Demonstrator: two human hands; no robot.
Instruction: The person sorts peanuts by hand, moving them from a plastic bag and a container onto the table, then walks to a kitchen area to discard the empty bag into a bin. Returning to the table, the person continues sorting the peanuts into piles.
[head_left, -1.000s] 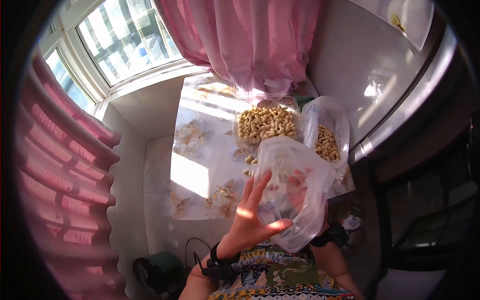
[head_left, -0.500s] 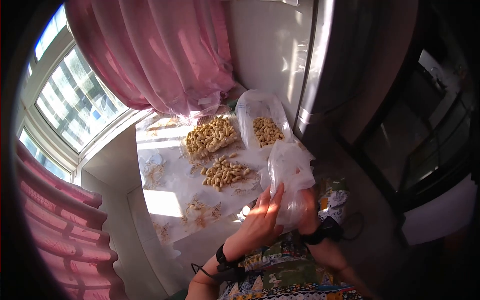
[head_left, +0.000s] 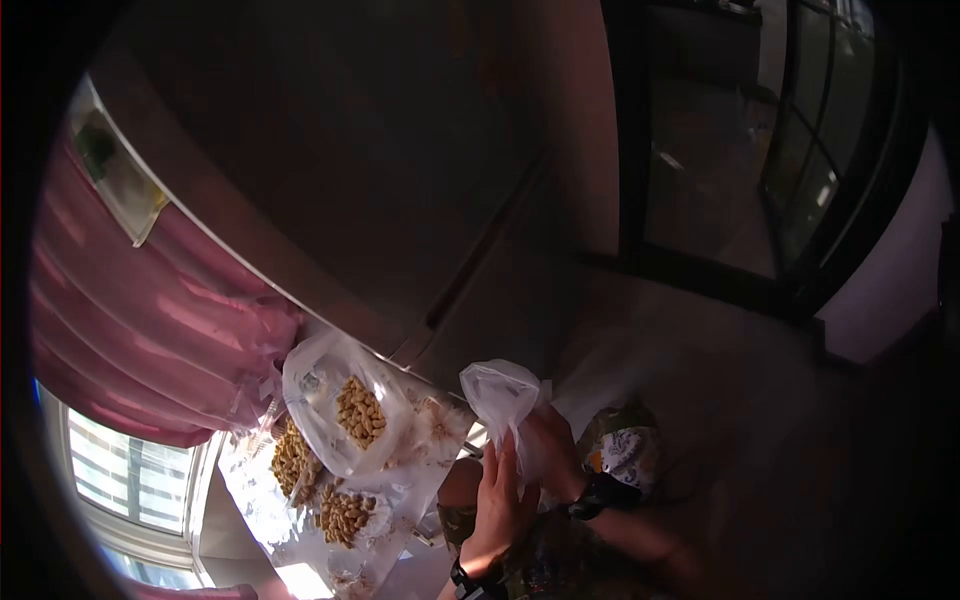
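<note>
A translucent white plastic bag [head_left: 500,397] is upright between my hands, its upper part puffed out and its lower part gathered. My left hand [head_left: 502,502] presses the near side of the bag, fingers pointing up and closed against the film. My right hand [head_left: 555,455] grips the bag from the right; its fingertips are partly hidden and dark in shadow. Whether anything lies inside this bag cannot be made out. To the left, a second clear bag [head_left: 305,375] lies spread open on the table with peanuts in their shells [head_left: 360,412] inside.
A loose pile of peanuts [head_left: 345,515] and a larger heap [head_left: 294,462] lie on the flowered tablecloth [head_left: 437,425]. Beyond are a pink curtain [head_left: 150,310] and a sunlit window [head_left: 130,470]. A dark-framed glass door [head_left: 715,170] stands at upper right.
My view has swung to the right, so the table now appears lower left. The bag and both hands have turned away from the peanuts, with the bag still held.
</note>
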